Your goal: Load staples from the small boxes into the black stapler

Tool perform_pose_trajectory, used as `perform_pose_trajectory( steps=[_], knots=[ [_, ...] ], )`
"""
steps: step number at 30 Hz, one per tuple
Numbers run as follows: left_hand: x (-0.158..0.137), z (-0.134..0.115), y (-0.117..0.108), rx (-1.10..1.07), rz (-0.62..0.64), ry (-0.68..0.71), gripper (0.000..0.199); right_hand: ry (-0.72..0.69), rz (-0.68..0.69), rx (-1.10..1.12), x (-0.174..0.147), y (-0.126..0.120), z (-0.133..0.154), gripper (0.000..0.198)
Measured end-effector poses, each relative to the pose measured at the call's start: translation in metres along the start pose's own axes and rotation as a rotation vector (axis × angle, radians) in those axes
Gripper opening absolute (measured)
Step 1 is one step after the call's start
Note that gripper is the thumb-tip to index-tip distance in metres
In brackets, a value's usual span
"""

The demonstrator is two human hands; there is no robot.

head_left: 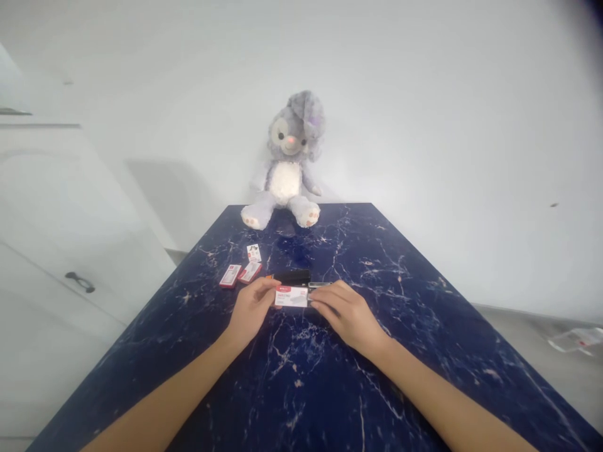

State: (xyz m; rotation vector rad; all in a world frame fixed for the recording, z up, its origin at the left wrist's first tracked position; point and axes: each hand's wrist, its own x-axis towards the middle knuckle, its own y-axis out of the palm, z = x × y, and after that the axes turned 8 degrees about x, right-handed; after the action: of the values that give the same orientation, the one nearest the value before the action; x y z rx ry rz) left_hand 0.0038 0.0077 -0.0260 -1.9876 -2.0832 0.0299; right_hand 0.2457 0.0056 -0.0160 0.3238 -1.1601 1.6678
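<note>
Carefully, we should keep the small box [291,297] level and squeeze only lightly, since its walls look to us like thin card. It is between our two hands, above or on the blue marbled table [301,395]; we cannot tell which. Its printed face is mostly white, with red at the upper left. Our left hand [253,307] pinches its left end; our right hand [347,312] has its fingertips at the right end, though we cannot tell whether they close on anything. Just behind lies a partly hidden black object [292,276], perhaps a stapler. Farther left are two red-and-white boxes [230,276] and a white packet [254,252]; beyond them sits a plush toy [286,179].
</note>
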Motion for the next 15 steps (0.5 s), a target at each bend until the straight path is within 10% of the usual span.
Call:
perform_pose_trajectory(
  steps=[15],
  knots=[
    [-0.006, -0.011, 0.0, -0.055, 0.097, -0.072, 0.021, 0.276, -0.14, -0.013, -0.003, 0.005, 0.005, 0.036]
  ],
)
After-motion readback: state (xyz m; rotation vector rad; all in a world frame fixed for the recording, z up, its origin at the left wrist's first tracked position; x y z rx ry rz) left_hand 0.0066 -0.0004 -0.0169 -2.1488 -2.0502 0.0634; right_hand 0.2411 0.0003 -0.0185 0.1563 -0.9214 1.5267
